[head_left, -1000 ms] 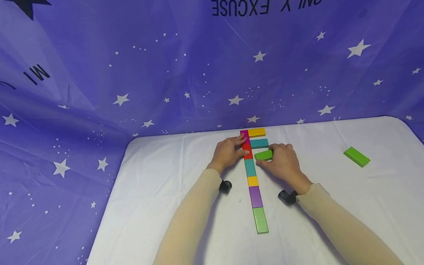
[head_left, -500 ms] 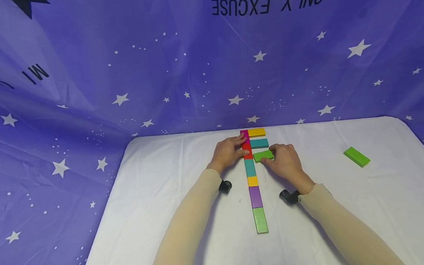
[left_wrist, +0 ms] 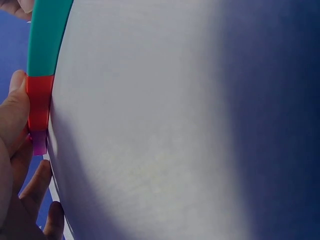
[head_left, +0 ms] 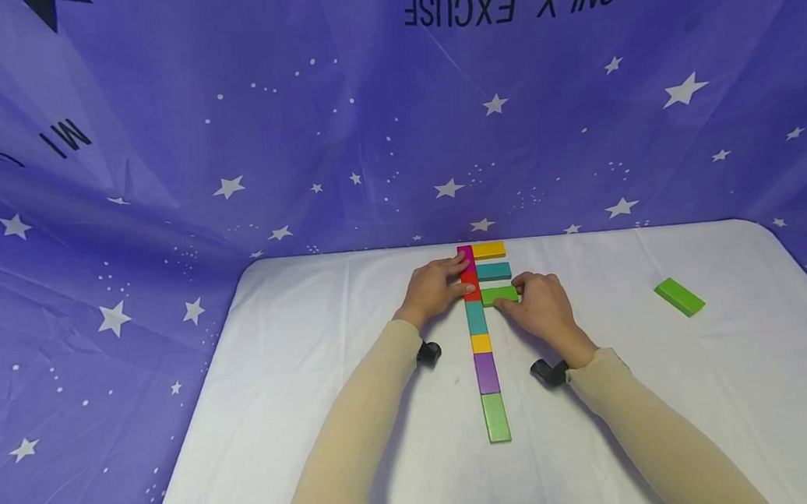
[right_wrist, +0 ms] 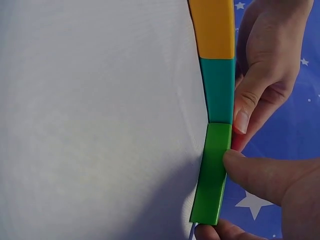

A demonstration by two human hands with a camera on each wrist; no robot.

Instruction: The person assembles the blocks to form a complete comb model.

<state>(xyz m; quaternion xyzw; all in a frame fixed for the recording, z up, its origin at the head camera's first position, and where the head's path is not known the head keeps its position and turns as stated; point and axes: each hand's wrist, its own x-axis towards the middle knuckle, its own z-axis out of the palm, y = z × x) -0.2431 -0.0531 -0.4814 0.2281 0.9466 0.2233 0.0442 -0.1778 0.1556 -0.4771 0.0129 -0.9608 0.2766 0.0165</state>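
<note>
A column of flat coloured blocks runs down the white table. My left hand (head_left: 434, 289) rests its fingertips on the magenta block (head_left: 465, 253) and its thumb on the red block (head_left: 472, 280) at the far end. Between thumb and fingers, my right hand (head_left: 548, 308) pinches a green block (head_left: 498, 295), lying crosswise at the column's right side near where red meets teal (head_left: 476, 319). In the right wrist view the thumb presses the long side of this green block (right_wrist: 212, 172); some fingers drop out of sight. Parallel beyond it lie another teal block (head_left: 493, 271) and a yellow block (head_left: 489, 251).
Nearer in the column come a small yellow block (head_left: 481, 344), a purple block (head_left: 487, 373) and a light green block (head_left: 496, 417). Off to the right lies a loose green block (head_left: 679, 297). A purple starry cloth (head_left: 367, 129) hangs behind the table (head_left: 619, 424).
The right hand has turned the green block from tilted to roughly square with the column and moved it left against it. The left hand has stayed in place.
</note>
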